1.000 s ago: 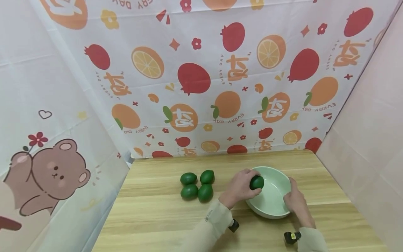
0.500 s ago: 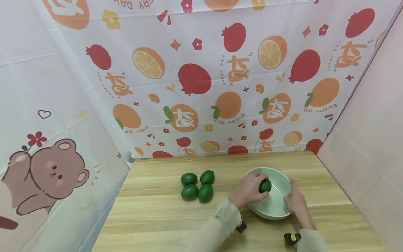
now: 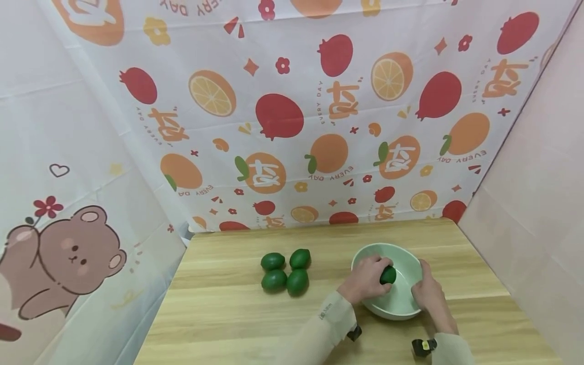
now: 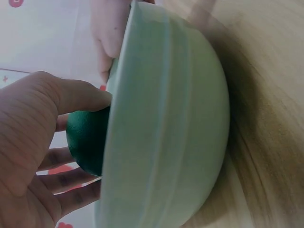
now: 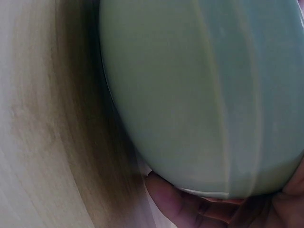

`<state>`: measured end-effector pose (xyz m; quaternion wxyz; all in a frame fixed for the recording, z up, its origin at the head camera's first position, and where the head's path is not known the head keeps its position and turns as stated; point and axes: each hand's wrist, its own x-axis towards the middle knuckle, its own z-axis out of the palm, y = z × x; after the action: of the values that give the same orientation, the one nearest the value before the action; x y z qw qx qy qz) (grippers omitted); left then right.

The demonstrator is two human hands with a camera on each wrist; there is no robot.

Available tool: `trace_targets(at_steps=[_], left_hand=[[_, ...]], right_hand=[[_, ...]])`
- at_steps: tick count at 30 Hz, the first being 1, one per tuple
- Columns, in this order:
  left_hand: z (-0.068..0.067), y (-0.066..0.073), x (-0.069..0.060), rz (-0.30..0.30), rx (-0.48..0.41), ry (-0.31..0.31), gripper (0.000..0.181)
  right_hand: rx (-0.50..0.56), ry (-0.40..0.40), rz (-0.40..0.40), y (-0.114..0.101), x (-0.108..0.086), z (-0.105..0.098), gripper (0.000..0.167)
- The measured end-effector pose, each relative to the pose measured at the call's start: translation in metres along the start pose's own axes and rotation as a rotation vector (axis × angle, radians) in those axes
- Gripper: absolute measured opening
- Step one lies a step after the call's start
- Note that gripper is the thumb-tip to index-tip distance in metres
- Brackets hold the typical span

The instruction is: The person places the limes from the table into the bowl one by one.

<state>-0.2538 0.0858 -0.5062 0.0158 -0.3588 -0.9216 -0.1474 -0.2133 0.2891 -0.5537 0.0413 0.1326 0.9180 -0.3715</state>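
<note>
In the head view a light green bowl (image 3: 401, 299) stands at the right of the table. The left hand (image 3: 368, 279) reaches over its left side and grips a dark green fruit (image 3: 388, 275) inside the rim. The left wrist view shows that hand (image 4: 33, 142) with its thumb and fingers around the fruit (image 4: 88, 140), partly hidden by the bowl wall (image 4: 166, 123). The right hand (image 3: 428, 290) holds the bowl's right edge. In the right wrist view, its fingers (image 5: 166, 194) lie curled under the bowl's outer wall (image 5: 180, 104).
Several more green fruits (image 3: 297, 281) lie grouped on the wooden table (image 3: 219, 314), left of the bowl. A fruit-printed cloth (image 3: 292, 172) hangs behind the table, with a bear-printed cloth (image 3: 82, 253) at the left and a pale wall (image 3: 529, 203) at the right.
The left hand has moved right and slightly down with the fruit, from the bowl's left rim to farther inside. The right hand keeps its hold on the bowl.
</note>
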Motion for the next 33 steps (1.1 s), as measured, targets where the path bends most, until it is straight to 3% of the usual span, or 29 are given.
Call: trace_targets(at_steps=[10, 16, 22, 33], left_hand=[[0.010, 0.004, 0.004, 0.001, 0.081, -0.016, 0.052], [0.018, 0.003, 0.005, -0.039, 0.068, -0.036, 0.052], [0.025, 0.002, 0.002, -0.040, 0.099, -0.046, 0.052], [0.026, 0.003, 0.004, -0.082, 0.098, -0.097, 0.048]], right_hand=[[0.016, -0.019, 0.014, 0.000, -0.001, -0.001, 0.078], [0.017, -0.015, 0.009, -0.001, -0.001, -0.002, 0.079], [0.016, -0.024, 0.028, 0.001, -0.001, 0.000, 0.081], [-0.004, 0.001, 0.009, 0.003, 0.001, 0.002, 0.078]])
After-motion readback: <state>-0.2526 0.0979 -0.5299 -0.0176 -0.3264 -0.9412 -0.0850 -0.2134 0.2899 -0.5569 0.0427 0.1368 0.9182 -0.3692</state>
